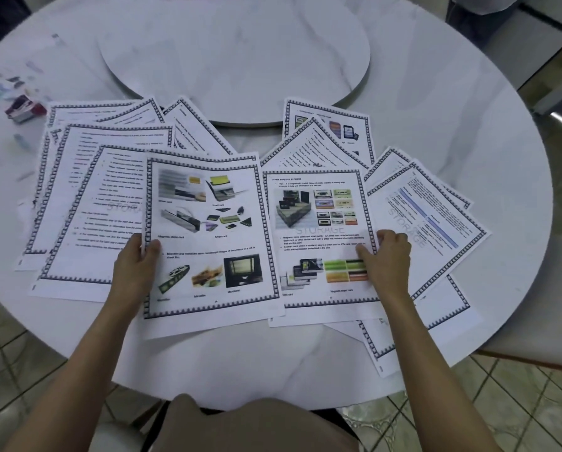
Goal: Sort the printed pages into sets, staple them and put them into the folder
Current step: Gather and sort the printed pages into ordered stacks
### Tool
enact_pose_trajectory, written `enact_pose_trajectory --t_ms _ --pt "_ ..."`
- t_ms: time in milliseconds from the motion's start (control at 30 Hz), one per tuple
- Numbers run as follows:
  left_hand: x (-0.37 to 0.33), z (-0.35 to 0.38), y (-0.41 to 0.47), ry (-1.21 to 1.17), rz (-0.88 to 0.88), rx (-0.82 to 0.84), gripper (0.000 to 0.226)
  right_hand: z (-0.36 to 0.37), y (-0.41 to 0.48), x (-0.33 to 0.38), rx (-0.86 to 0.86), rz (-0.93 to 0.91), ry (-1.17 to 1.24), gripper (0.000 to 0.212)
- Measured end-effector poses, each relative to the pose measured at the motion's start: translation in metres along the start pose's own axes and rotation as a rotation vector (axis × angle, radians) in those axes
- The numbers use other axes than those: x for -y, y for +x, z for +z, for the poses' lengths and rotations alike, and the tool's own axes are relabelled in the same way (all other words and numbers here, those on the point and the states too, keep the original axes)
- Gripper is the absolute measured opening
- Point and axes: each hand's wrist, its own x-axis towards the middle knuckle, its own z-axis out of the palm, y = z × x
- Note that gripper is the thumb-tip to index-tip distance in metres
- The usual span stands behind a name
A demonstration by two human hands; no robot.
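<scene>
Several printed pages with dark patterned borders lie fanned out across the near half of a round white marble table (pixel 469 93). My left hand (pixel 136 265) pinches the left edge of a picture page (pixel 208 233) showing card readers and microfilm. My right hand (pixel 387 259) grips the right edge of another picture page (pixel 319 230) headed other types of storage. Text pages (pixel 87 190) spread to the left. A page with a blue-striped table (pixel 436 223) lies to the right. No folder shows in view.
A raised round turntable (pixel 234 60) sits in the table's middle, beyond the pages. A small red-and-white box (pixel 23 107) and blurred small items lie at the far left. Tiled floor and chair parts surround the table. A dark object edge shows at the top.
</scene>
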Motion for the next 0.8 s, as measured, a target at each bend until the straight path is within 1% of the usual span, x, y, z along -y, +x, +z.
enact_pose_trajectory --t_ms 33,100,133,200,333,367,433,467,567,733,800 --pt "-0.001 0.000 -0.001 -0.001 -0.010 0.001 0.014 0.000 0.000 0.001 -0.003 0.009 0.001 0.050" --pt "-0.004 0.000 -0.001 0.007 -0.018 0.013 0.030 0.001 0.001 0.003 -0.002 0.038 0.011 0.049" --pt "-0.004 0.000 -0.002 0.008 -0.015 0.016 0.033 0.001 0.001 0.005 -0.002 0.054 0.021 0.048" --pt "-0.004 0.000 -0.002 0.004 -0.009 0.018 0.032 0.000 0.002 0.006 -0.002 0.083 0.060 0.044" --pt "0.002 -0.004 0.003 -0.009 0.006 0.062 0.016 -0.006 -0.001 0.008 -0.005 0.106 0.217 0.028" --pt "0.003 -0.005 0.003 -0.015 0.004 0.076 0.017 -0.009 -0.002 0.009 -0.017 0.093 0.258 0.025" --pt "0.003 -0.005 0.004 -0.015 0.002 0.088 0.032 -0.015 -0.006 0.010 -0.044 0.070 0.336 0.022" --pt "0.003 -0.005 0.006 -0.022 -0.006 0.097 0.036 -0.019 -0.008 0.010 -0.056 0.061 0.364 0.022" --pt "0.005 -0.006 0.008 -0.048 -0.014 0.122 0.038 -0.031 -0.014 0.004 -0.104 0.051 0.424 0.022" --pt "0.008 -0.008 0.011 -0.103 -0.039 0.145 0.048 -0.066 -0.016 -0.007 -0.178 0.115 0.663 0.022" --pt "0.009 -0.008 0.012 -0.127 -0.037 0.147 0.047 -0.080 -0.015 -0.010 -0.207 0.147 0.722 0.014"
